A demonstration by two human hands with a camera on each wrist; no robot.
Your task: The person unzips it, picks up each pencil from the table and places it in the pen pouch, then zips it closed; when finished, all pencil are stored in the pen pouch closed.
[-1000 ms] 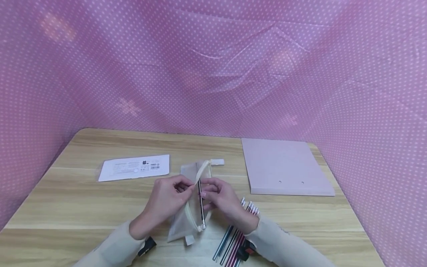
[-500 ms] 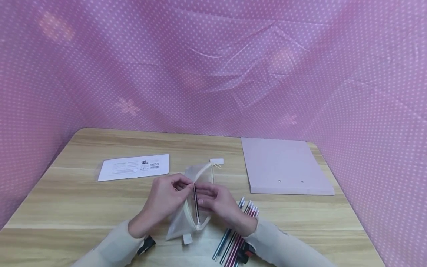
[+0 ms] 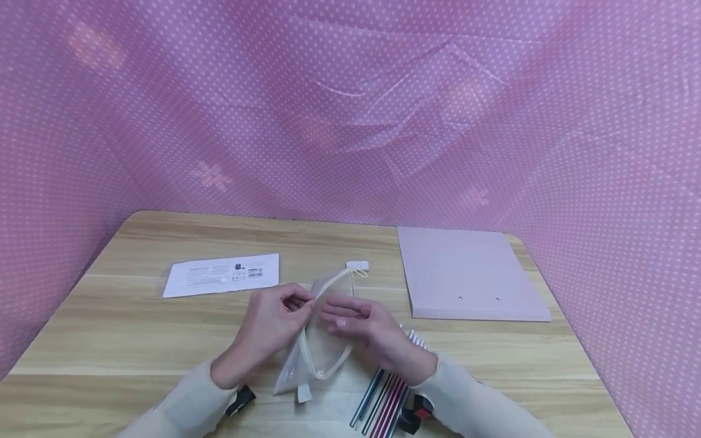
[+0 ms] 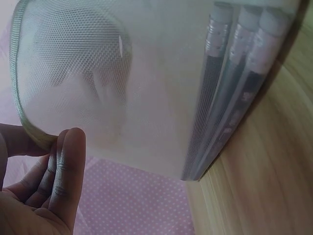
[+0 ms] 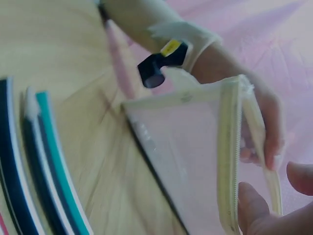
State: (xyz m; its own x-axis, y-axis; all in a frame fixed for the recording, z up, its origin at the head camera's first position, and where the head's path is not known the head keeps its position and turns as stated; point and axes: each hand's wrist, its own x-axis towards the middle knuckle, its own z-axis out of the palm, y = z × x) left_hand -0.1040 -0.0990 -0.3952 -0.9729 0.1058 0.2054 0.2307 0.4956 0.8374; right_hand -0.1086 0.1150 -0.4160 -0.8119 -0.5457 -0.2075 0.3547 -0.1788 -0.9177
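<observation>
A translucent mesh zip pouch (image 3: 291, 372) with a cream zipper stands with its mouth spread. My left hand (image 3: 274, 322) pinches one zipper edge between thumb and fingers, also plain in the left wrist view. Several eraser-tipped pencils (image 4: 211, 83) show through the mesh, lying along the bottom of the pouch. My right hand (image 3: 372, 334) is at the pouch's mouth, fingers extended and nothing held. In the right wrist view its thumb (image 5: 252, 205) is right by the zipper. Loose pencils (image 3: 378, 401), dark, teal and red, lie beside the pouch, partly under the right wrist.
A white printed card package (image 3: 221, 275) lies at the back left of the wooden table (image 3: 137, 347). At the back right is a pale pink folder (image 3: 468, 274) with two holes. A pink dotted cloth (image 3: 350, 121) hangs behind and at both sides.
The dark pencil in my right hand has gone down into the pouch and out of the fingers. The right hand has then drawn slightly right. My left hand keeps its pinch on the edge.
</observation>
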